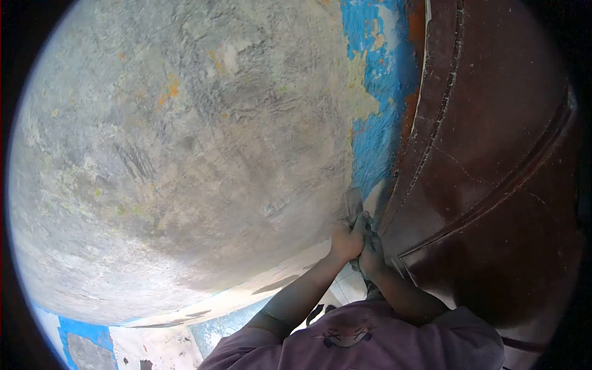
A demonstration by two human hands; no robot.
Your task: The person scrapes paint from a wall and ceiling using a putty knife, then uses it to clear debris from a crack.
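A scraper with a flat, greyish blade points upward against the wall, close to the edge of a strip of peeling blue paint. My left hand is closed around its handle. Pressed against it on the right, my right hand is closed on the same tool. The handle is mostly hidden by my fingers. Bare grey plaster with yellow and orange flecks spreads to the left of the blade.
A dark brown door with a cracked frame stands close on my right. Low on the left, another wall carries blue and white paint patches. Pale floor tiles show below my hands.
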